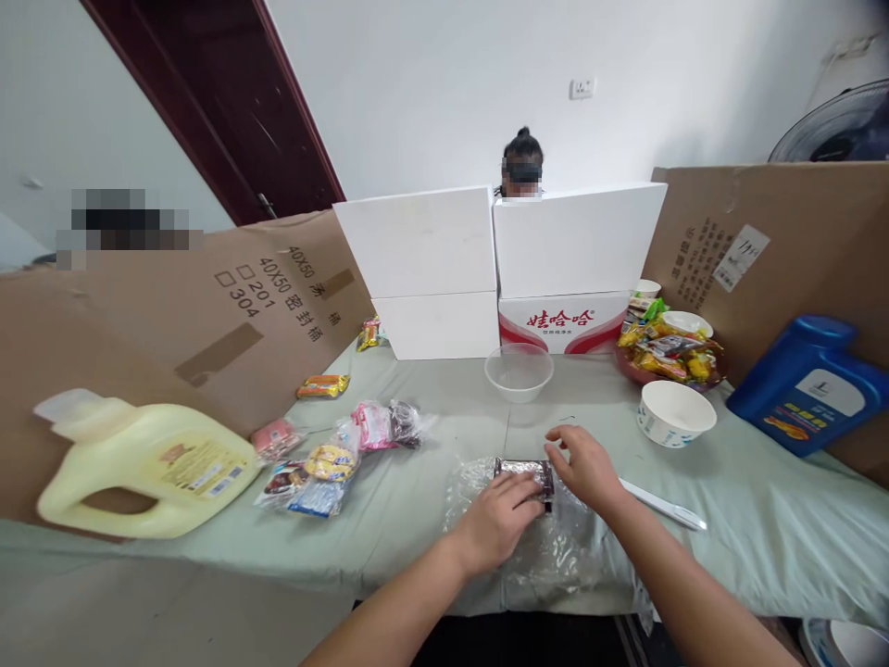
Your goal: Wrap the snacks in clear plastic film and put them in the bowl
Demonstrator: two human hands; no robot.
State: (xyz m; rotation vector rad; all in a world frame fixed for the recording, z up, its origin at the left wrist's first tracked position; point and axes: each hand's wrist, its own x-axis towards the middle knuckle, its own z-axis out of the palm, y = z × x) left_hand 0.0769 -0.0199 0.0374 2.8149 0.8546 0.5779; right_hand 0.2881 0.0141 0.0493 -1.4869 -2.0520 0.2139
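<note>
My left hand (494, 519) and my right hand (584, 468) both rest on a clear plastic bag (548, 551) lying on the green table cloth (417, 519). Between the fingers sits a small dark snack packet (522, 471) inside the bag; both hands press on it. A white pen (663, 505) lies just right of my right wrist.
A clear bowl (519, 371) and a white paper bowl (675, 412) stand beyond my hands. Snack packets (326, 463) lie to the left, a yellow jug (145, 468) far left, a blue jug (809, 384) right, a snack plate (670, 357), white boxes (500, 269); a person sits behind them.
</note>
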